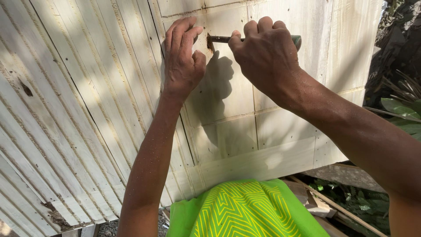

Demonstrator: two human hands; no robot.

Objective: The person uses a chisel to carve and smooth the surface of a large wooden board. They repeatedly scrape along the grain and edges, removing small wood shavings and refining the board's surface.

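You are working a chisel (223, 39) into the pale wooden panel (228, 101), and its blade tip is biting at a small dark notch near the panel's upper edge; the cut is looking barely started, with the rest of the panel uncut. Your right hand (265, 55) is clenching tight around the chisel's green handle, just right of the notch. Your left hand (182, 57) is resting half-curled against the panel, just left of the notch, fingers loosely bent, gripping nothing.

An outdoor woodworking spot beside a building. Sunlit pale, rough-sawn wooden wall planks (87, 109) fill the view. Green leafy plants (401, 109) and loose timber offcuts (315, 204) lie on the ground alongside.
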